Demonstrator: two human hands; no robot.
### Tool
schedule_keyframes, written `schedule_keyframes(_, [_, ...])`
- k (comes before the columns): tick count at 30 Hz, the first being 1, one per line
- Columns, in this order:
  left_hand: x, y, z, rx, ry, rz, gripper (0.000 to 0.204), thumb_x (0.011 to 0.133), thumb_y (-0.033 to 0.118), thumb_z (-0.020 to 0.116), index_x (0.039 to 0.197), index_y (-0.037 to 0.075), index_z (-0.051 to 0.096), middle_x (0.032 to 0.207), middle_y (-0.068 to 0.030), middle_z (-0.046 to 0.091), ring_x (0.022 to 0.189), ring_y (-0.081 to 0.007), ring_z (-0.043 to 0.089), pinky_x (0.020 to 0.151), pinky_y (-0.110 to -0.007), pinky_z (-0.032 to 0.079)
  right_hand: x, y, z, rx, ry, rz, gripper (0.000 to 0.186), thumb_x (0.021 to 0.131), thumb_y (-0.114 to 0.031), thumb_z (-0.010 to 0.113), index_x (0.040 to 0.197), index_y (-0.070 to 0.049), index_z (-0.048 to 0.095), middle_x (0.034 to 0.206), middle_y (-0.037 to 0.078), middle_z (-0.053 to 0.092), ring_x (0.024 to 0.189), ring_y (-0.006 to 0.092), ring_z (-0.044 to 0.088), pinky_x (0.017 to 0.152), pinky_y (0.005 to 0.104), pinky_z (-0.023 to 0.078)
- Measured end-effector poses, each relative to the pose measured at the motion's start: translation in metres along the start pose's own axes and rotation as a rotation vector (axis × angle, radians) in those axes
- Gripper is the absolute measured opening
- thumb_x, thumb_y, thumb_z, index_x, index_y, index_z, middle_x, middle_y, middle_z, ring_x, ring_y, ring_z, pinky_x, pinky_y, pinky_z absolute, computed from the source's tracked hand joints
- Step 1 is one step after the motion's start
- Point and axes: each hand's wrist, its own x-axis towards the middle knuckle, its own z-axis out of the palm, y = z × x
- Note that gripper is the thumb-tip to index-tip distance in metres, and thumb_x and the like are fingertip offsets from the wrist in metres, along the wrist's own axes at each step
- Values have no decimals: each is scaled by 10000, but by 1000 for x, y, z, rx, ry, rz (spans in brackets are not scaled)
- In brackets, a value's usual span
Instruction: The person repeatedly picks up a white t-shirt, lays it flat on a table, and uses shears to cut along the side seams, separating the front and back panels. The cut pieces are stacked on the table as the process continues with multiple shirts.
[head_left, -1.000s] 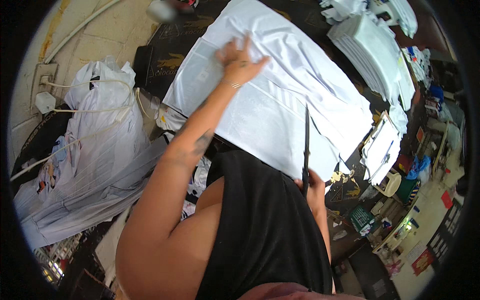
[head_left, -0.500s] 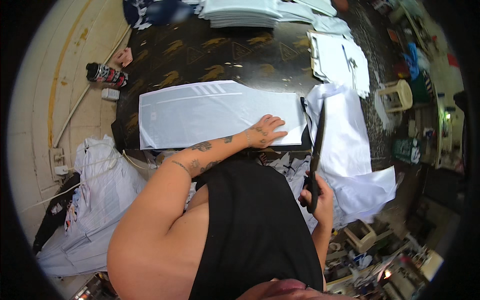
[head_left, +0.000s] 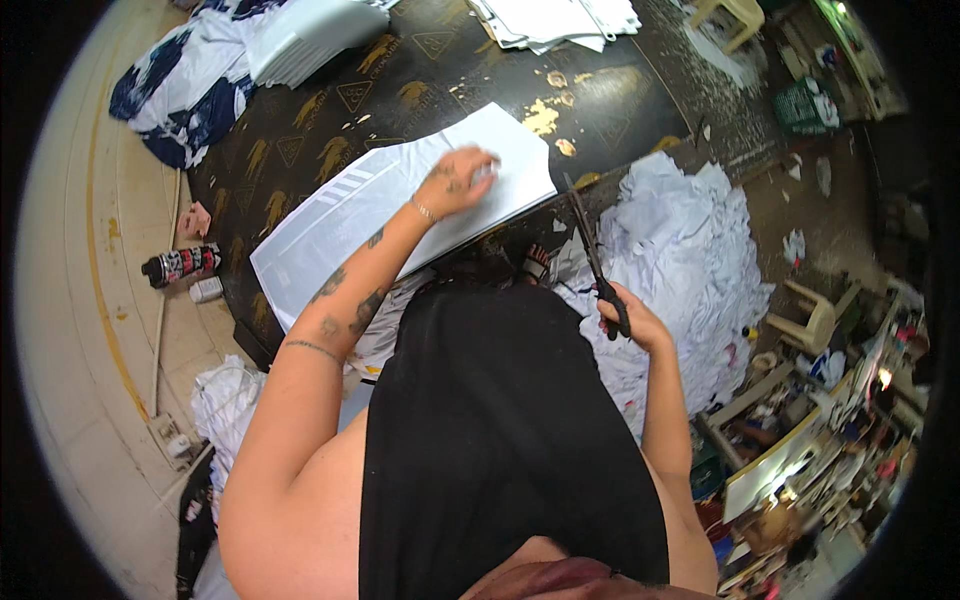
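Observation:
My left hand (head_left: 458,181) lies flat, fingers apart, on a stack of white fabric panels (head_left: 350,210) that rests on a black table (head_left: 400,90) with gold marks. My right hand (head_left: 628,318) is closed around the black handles of a long pair of scissors (head_left: 592,255), blades pointing up toward the table's near right edge, just right of the stack. The blades look closed and touch no fabric that I can see. My black top hides the table's near edge below the stack.
A big heap of white fabric scraps (head_left: 680,270) lies on the floor at right. More stacked white pieces (head_left: 560,18) and a blue-white bundle (head_left: 185,85) sit at the table's far side. A spray can (head_left: 180,265) lies on the floor at left; plastic stools (head_left: 810,320) stand at right.
The view has swung, so the table and stack now sit tilted in it. My left hand has stayed pressed on the white stack. The scissors remain in my right hand beside it.

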Motion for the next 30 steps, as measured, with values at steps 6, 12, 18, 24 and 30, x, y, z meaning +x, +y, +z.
schedule_keyframes(6, [-68, 21, 31, -7, 14, 96, 217, 919, 162, 712, 1131, 118, 720, 943, -76, 686, 912, -279, 667, 913, -426, 463, -12, 14, 13, 85, -244, 4, 552, 949, -368, 777, 1379, -69, 603, 817, -10, 603, 701, 103, 614, 594, 274, 502])
schedule_keyframes(12, [-64, 9, 35, -152, -13, -50, 184, 926, 126, 664, 1073, 92, 771, 902, -98, 709, 870, -283, 685, 884, -429, 484, -1, 7, 29, -50, -112, 63, 490, 917, -366, 814, 1291, -81, 675, 795, -26, 613, 675, 81, 598, 557, 261, 482])
schedule_keyframes(18, [-64, 12, 29, -101, 80, 109, 171, 906, 112, 694, 1050, 86, 781, 902, -108, 715, 808, -277, 695, 771, -407, 531, -16, 2, 34, -47, -81, 43, 546, 904, -377, 825, 1328, -82, 650, 818, -25, 601, 688, 93, 597, 567, 267, 484])
schedule_keyframes(24, [-59, 8, 30, -97, 51, 118, 218, 890, 32, 675, 1078, 82, 773, 913, -108, 712, 860, -303, 692, 799, -405, 521, -18, 9, 39, -32, -63, 46, 595, 881, -399, 846, 1339, -73, 648, 826, -18, 612, 693, 91, 600, 570, 264, 483])
schedule_keyframes(30, [-58, 13, 29, -187, -45, 36, 267, 897, 29, 630, 1122, 86, 761, 959, -119, 701, 955, -293, 671, 945, -423, 460, 15, -10, 40, -292, 4, 87, 764, 817, -416, 902, 1426, -56, 613, 927, 9, 680, 772, 110, 631, 656, 274, 520])
